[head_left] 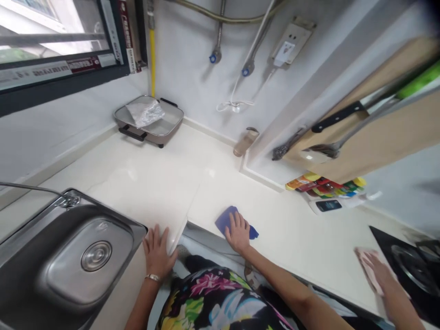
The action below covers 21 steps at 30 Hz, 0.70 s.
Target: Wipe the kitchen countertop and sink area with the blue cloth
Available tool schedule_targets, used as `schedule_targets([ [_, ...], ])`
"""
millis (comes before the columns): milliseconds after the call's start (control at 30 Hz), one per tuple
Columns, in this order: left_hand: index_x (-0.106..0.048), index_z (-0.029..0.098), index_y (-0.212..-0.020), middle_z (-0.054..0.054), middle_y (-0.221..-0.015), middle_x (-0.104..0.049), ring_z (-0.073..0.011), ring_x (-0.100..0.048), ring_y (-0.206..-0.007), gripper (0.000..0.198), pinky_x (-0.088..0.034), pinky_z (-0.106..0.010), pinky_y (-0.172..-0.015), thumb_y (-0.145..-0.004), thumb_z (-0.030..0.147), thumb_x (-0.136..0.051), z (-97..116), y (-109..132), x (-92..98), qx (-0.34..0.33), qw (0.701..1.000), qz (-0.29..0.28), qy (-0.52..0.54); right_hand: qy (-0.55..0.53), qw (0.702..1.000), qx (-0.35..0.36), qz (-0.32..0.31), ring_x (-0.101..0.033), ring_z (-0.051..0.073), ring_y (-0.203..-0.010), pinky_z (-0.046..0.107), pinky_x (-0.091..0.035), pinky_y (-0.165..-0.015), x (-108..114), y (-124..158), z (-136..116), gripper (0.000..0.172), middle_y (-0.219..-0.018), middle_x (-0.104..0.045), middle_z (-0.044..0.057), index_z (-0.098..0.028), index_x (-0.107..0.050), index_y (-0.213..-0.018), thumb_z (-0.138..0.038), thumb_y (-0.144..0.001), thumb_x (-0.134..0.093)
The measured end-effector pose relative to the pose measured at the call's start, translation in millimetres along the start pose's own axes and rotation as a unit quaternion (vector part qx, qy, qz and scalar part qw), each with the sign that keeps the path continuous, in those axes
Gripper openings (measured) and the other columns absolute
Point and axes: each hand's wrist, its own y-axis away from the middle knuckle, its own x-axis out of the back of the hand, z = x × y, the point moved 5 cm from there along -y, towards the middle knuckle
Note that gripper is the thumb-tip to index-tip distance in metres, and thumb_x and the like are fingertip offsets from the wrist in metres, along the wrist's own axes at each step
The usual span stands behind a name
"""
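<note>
My left hand point(158, 253) lies on the white counter's front edge, right beside the corner of the steel sink point(129, 270). Its fingers are spread and it holds nothing; a bracelet circles the wrist. My right hand point(238, 233) presses a blue cloth point(223, 221) flat against the white countertop point(282, 233), near the front edge. The fingers cover the middle of the cloth, and its ends stick out on both sides.
Another person's hand point(381, 272) holds a pink cloth point(365, 261) beside the black stove point(409, 275). An electric pan point(168, 120) stands in the back corner. Knife point(338, 117) and ladle point(319, 153) hang on the right, above colourful bottles point(323, 183) and a phone point(328, 206).
</note>
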Motion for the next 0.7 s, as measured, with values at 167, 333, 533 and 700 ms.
schedule_targets([
  [167,-0.045,0.017,-0.145,-0.018,-0.161,-0.025,-0.0351,-0.009,-0.152,0.065,-0.009,-0.06,-0.121,-0.089,0.049,-0.049,-20.1,56.3,16.2,0.107,0.993,0.04,-0.041,-0.04,0.991,0.131,-0.006,-0.027,0.035,-0.146,0.055,-0.02,-0.115,11.8,-42.1,-67.7,0.067,-0.159,-0.03,0.016,-0.017,-0.035,-0.152,-0.046,-0.092,-0.038],
  [333,-0.04,0.017,-0.148,-0.021,-0.162,-0.02,-0.0365,-0.009,-0.152,0.068,-0.015,-0.063,-0.118,-0.091,0.053,-0.043,-45.8,116.5,34.3,0.251,0.964,0.055,-0.074,-0.104,0.965,0.241,-0.013,-0.024,0.034,-0.147,0.056,-0.015,-0.116,31.6,-88.5,-154.5,0.065,-0.161,-0.027,0.015,-0.019,-0.035,-0.152,-0.046,-0.093,-0.037],
  [533,-0.048,0.009,-0.142,-0.029,-0.154,-0.031,-0.041,-0.019,-0.149,0.063,-0.026,-0.065,-0.112,-0.095,0.048,-0.031,-62.5,150.3,50.1,0.373,0.916,0.101,-0.112,-0.159,0.916,0.368,-0.02,-0.022,0.035,-0.146,0.057,-0.012,-0.116,48.6,-115.2,-240.1,0.066,-0.161,-0.028,0.016,-0.02,-0.033,-0.153,-0.047,-0.093,-0.041],
  [700,-0.046,0.012,-0.143,-0.028,-0.152,-0.037,-0.0404,-0.028,-0.146,0.062,-0.028,-0.069,-0.109,-0.096,0.048,-0.029,-62.6,172.6,55.6,0.451,0.86,0.195,-0.135,-0.188,0.882,0.433,-0.004,-0.025,0.034,-0.145,0.056,-0.011,-0.116,48.8,-147.0,-268.6,0.065,-0.159,-0.032,0.014,-0.022,-0.037,-0.151,-0.046,-0.091,-0.047],
])
